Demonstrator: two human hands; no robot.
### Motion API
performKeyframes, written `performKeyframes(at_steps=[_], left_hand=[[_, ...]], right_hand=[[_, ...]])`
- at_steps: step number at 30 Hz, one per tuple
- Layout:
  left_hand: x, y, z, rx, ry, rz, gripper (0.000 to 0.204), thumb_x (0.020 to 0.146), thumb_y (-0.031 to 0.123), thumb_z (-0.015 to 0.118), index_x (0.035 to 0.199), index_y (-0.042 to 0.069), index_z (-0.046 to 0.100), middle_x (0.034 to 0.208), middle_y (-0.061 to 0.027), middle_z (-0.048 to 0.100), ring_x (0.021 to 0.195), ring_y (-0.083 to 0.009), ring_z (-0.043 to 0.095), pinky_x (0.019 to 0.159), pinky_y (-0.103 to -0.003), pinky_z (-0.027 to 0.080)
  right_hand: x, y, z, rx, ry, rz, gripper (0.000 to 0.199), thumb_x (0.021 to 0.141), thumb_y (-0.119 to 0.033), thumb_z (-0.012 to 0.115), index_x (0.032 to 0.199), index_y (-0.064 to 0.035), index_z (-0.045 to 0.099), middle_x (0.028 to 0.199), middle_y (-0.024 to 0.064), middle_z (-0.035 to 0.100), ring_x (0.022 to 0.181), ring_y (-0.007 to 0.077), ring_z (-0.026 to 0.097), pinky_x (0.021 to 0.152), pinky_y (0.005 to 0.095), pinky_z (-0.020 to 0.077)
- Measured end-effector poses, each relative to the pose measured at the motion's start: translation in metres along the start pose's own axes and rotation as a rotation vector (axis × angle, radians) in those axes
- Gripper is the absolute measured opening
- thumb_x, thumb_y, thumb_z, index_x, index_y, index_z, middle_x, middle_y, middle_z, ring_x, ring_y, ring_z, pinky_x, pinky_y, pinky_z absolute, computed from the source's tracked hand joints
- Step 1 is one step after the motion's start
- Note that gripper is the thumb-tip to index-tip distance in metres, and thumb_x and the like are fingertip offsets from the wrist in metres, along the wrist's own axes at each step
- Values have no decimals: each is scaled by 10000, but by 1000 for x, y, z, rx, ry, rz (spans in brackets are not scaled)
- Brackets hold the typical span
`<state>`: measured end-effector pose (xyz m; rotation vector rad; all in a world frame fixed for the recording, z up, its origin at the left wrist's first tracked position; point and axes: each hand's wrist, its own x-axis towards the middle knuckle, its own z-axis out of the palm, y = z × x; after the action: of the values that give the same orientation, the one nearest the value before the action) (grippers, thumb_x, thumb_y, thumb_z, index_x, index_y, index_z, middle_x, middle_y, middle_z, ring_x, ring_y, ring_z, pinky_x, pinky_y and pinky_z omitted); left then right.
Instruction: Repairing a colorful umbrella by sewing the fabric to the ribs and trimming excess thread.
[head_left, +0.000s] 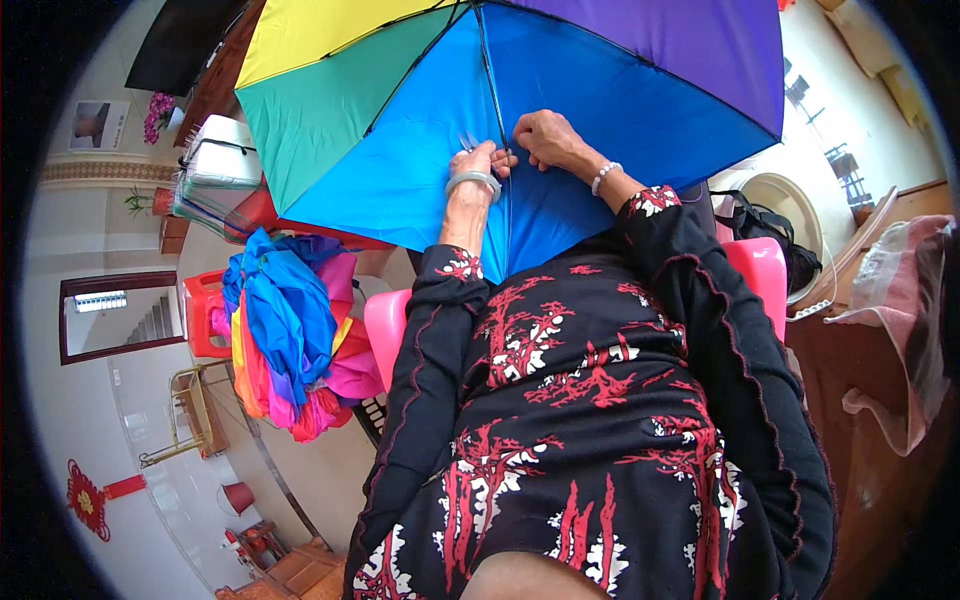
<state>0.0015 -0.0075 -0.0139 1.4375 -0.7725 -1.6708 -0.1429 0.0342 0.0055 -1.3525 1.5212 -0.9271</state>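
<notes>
An opened umbrella (360,200) with blue, green, yellow and purple panels lies in front of me, its inner side and black ribs facing me. My left hand (480,165), with a pale bangle on the wrist, is closed at a dark rib (490,75) that runs down the blue panel. Just right of that rib, my right hand (550,138) has its fingers pinched together over the blue cloth. A beaded bracelet (603,177) circles the right wrist. Whatever the right fingertips hold is too small to make out.
To my left, folded multicoloured umbrella cloth (285,320) is heaped over a red plastic stool (203,310). A pink chair (757,275) is around me. On the right are a round bucket (775,190) with a black bag (790,245) and a pink towel (900,310).
</notes>
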Motion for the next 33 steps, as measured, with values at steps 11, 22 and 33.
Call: performKeyframes(at_steps=[11, 22, 33], left_hand=[[-8, -1, 9, 150, 39, 95, 127, 797, 84, 557, 765, -37, 535, 638, -132, 594, 469, -184, 584, 334, -236, 400], [-18, 3, 12, 163, 98, 152, 149, 799, 99, 520, 732, -30, 554, 616, -133, 592, 424, -168, 558, 311, -233, 364], [-17, 4, 11, 137, 97, 63, 135, 773, 85, 570, 750, -47, 553, 639, -130, 591, 460, -174, 569, 323, -222, 370]], right_hand=[[8, 5, 8, -132, 27, -114, 117, 785, -77, 494, 787, -11, 590, 636, 121, 602, 514, 171, 602, 455, 299, 482], [-4, -19, -18, 787, 16, 22, 69, 788, -72, 540, 759, -8, 541, 755, 119, 585, 656, 145, 610, 517, 270, 501], [5, 0, 5, -590, 398, -179, 101, 759, -115, 516, 774, -25, 559, 734, 180, 602, 708, 330, 607, 607, 415, 493]])
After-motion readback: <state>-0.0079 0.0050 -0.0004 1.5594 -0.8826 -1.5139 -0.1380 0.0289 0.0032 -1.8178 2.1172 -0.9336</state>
